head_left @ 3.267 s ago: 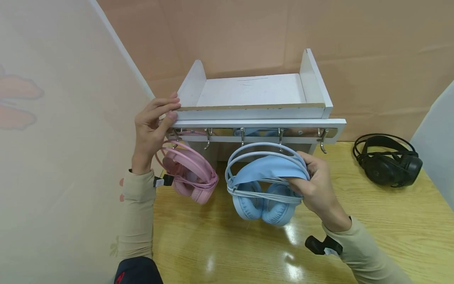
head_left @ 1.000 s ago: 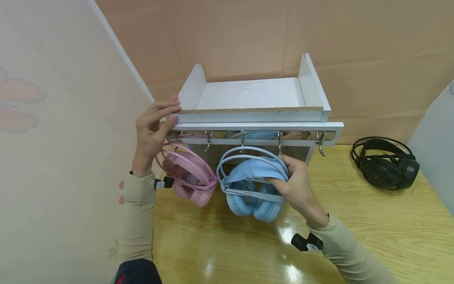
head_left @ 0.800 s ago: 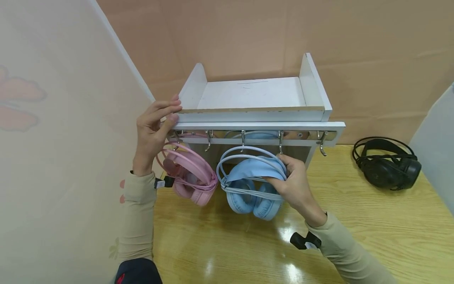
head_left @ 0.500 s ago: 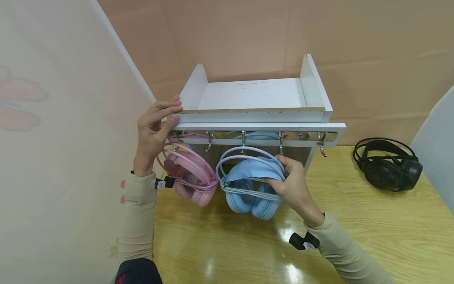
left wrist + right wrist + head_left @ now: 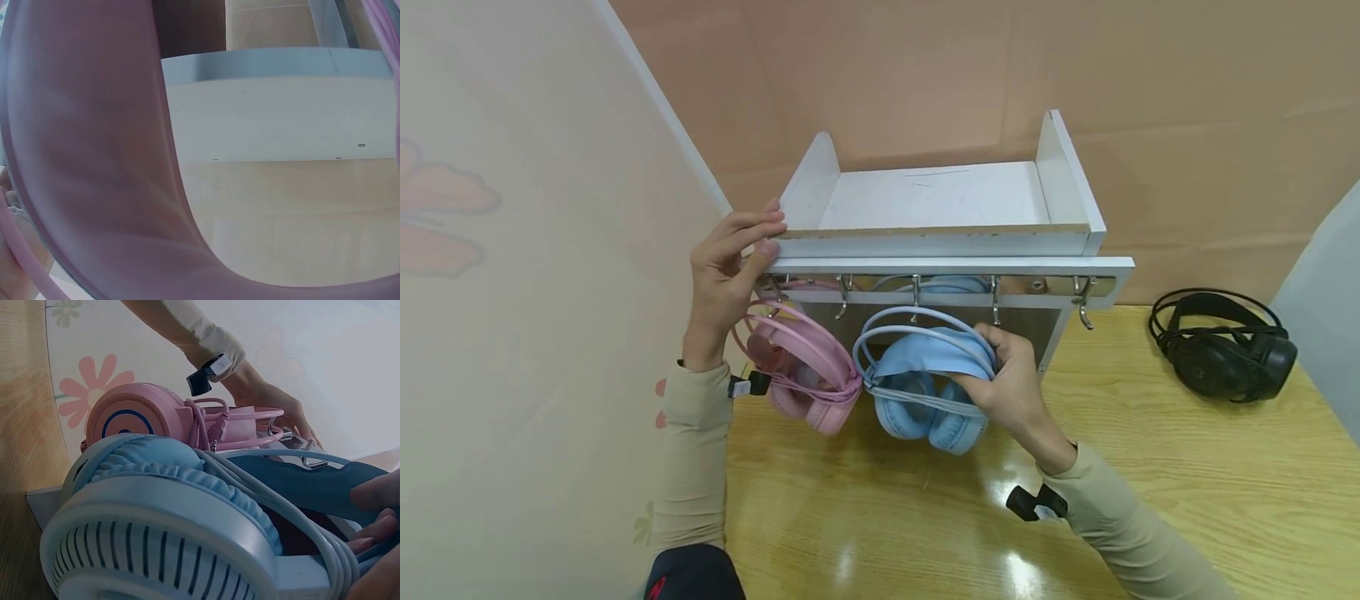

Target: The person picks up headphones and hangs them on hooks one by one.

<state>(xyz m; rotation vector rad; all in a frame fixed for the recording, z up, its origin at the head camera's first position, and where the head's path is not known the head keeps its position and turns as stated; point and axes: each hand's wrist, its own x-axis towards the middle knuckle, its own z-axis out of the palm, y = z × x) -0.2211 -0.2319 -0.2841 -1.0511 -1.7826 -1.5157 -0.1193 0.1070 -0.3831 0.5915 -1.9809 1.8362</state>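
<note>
In the head view my right hand (image 5: 1015,392) grips a pair of light blue headphones (image 5: 932,354) by the right side of its headband, thumb in front. The band's top wire lies just below the middle hook (image 5: 916,293); I cannot tell whether it touches. My left hand (image 5: 718,275) holds the left end of a white shelf rack (image 5: 940,200), thumb on the hook rail. Pink headphones (image 5: 805,354) hang from the leftmost hook. Their headband (image 5: 94,144) fills much of the left wrist view. A blue earcup (image 5: 150,525) is close up in the right wrist view.
Black headphones (image 5: 1228,358) lie on the wooden table (image 5: 1150,442) at the right. Several metal hooks line the rail (image 5: 940,267), including a far right hook (image 5: 1084,304). A pale panel (image 5: 550,333) stands close on the left; brown paper covers the back.
My right hand has carried the blue headphones leftward and slightly up, from near the fourth hook to under the middle one. My left hand keeps its place on the rack.
</note>
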